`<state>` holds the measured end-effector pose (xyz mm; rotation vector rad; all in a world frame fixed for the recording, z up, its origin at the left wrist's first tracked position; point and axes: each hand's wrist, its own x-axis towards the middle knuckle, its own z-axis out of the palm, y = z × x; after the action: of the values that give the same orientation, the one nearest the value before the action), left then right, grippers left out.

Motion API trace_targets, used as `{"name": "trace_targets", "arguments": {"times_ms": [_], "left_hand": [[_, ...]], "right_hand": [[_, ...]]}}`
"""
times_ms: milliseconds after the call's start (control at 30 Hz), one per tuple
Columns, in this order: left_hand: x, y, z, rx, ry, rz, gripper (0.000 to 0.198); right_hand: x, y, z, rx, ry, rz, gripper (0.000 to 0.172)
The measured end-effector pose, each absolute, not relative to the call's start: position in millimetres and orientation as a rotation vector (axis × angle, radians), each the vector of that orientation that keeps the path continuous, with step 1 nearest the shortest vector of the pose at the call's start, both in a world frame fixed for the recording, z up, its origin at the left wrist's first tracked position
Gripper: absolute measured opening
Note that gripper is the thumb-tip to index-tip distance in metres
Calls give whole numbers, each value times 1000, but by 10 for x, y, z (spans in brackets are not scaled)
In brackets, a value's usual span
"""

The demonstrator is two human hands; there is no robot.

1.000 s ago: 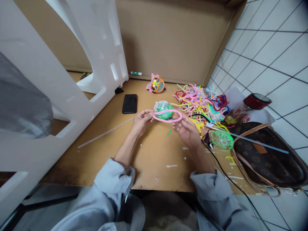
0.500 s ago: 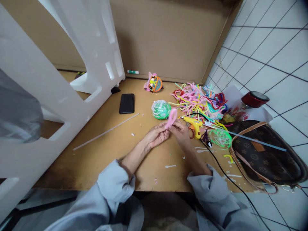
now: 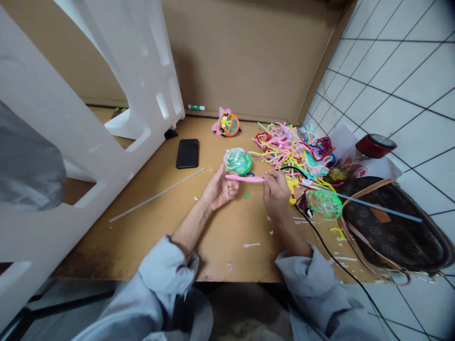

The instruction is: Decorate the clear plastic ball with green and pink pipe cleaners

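Observation:
A pink pipe cleaner (image 3: pixel 249 179), folded into a narrow strand, stretches level between my hands. My left hand (image 3: pixel 217 192) has its left end between the thumb and the curled fingers. The right end is pinched in my right hand (image 3: pixel 277 192). Just behind the strand sits a clear dome wound with green and white (image 3: pixel 238 161). A yellow glue gun (image 3: pixel 292 189) lies by my right hand, which partly hides it. A small green scrap (image 3: pixel 248 194) lies on the table below the strand.
Behind to the right is a heap of colourful pipe cleaners (image 3: pixel 291 149). A second green-wound dome (image 3: pixel 325 203), a brown handbag (image 3: pixel 394 227) and a red-lidded jar (image 3: pixel 376 146) stand right. Left are a black phone (image 3: pixel 187 153) and a glue stick (image 3: pixel 158 194). An orange-rimmed ornament (image 3: pixel 230 124) sits behind.
The pink pipe cleaner has gone from a loop to a straight, level strand. My hands have moved apart, left hand leftward, right hand slightly rightward.

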<state>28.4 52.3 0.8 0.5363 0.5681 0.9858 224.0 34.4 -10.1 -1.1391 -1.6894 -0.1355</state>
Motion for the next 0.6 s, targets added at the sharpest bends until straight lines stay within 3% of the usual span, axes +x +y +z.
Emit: {"name": "trace_targets", "arguments": {"times_ms": [133,467,600], "left_hand": [[248,554,-17,690,675,1102,22],[219,557,-65,1096,696,1216,47],[193,568,-33,1180,702,1235,57]], "right_hand": [[2188,309,-96,-1118,-1759,66,36],[2189,357,-115,-1161,-1395,527,21],[2222,447,-224,-1232,-1326,623,26]]}}
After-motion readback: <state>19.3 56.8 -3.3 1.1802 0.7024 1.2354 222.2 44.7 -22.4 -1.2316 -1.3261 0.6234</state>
